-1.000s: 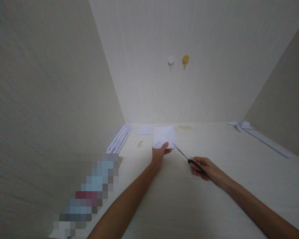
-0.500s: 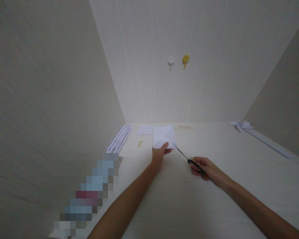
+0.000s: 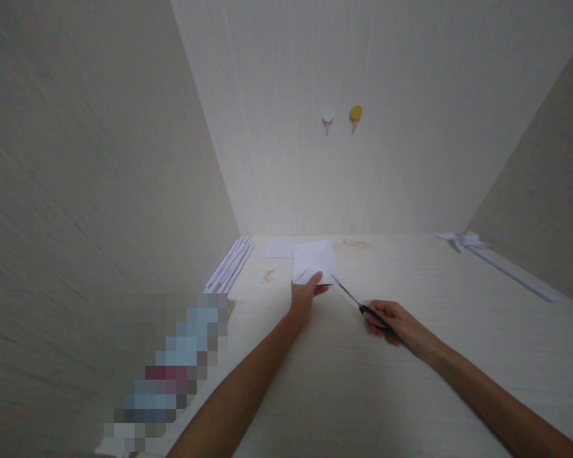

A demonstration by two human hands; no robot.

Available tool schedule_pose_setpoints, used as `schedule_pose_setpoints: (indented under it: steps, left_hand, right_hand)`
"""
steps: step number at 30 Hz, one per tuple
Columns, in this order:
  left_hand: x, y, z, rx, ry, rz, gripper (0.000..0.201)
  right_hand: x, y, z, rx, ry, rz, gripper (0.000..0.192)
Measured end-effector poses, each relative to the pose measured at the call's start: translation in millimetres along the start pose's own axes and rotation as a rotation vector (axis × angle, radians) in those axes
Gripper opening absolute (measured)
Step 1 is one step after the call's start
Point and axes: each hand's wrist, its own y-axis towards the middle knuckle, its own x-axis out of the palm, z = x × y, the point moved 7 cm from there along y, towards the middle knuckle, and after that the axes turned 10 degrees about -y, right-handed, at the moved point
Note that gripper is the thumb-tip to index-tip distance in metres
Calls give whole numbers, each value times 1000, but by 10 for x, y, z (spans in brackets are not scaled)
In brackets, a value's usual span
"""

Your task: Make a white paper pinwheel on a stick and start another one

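Note:
A white square of paper (image 3: 314, 256), marked with diagonal creases, is pinched at its near edge by my left hand (image 3: 305, 296), thumb on top and fingers beneath. A slit shows near its lower left corner. My right hand (image 3: 386, 320) grips the black handles of a pair of scissors (image 3: 375, 318). The blades reach up and left to the paper's lower right corner, with their tips at the sheet. Behind and left of the held sheet lies another white paper piece (image 3: 277, 249) on the pale table (image 3: 325, 388).
Rolled white paper sticks (image 3: 229, 264) lie along the left wall, beyond a blurred-out patch (image 3: 172, 375). At the right wall rests a long paper roll (image 3: 516, 273) with a folded paper shape (image 3: 465, 240). A white hook (image 3: 327, 116) and a yellow hook (image 3: 356, 113) are on the back wall.
Hardly anything differs. Both hands, the scissors and the held paper keep nearly the same place, with the scissor tips still at the lower right corner.

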Motion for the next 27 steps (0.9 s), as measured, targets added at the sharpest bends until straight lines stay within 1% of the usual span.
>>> schedule_pose_setpoints:
  steps: [6,15,22,27]
  left_hand:
    - [3,-5,2,-9,-1,4,27]
    - [-7,3,-6,3,-13,19,28]
    - [17,-3,-20,-18,2,-23,27]
    - [24,-9,-11,-7,-2,-39,29]
  right_hand:
    - [0,7,6,6,-1,-2,40]
    - [0,13,36,2,8,-10,38]
    - [3,-1,1,5,0,-1,38]
    - [-2,1,10,3,-1,3,39]
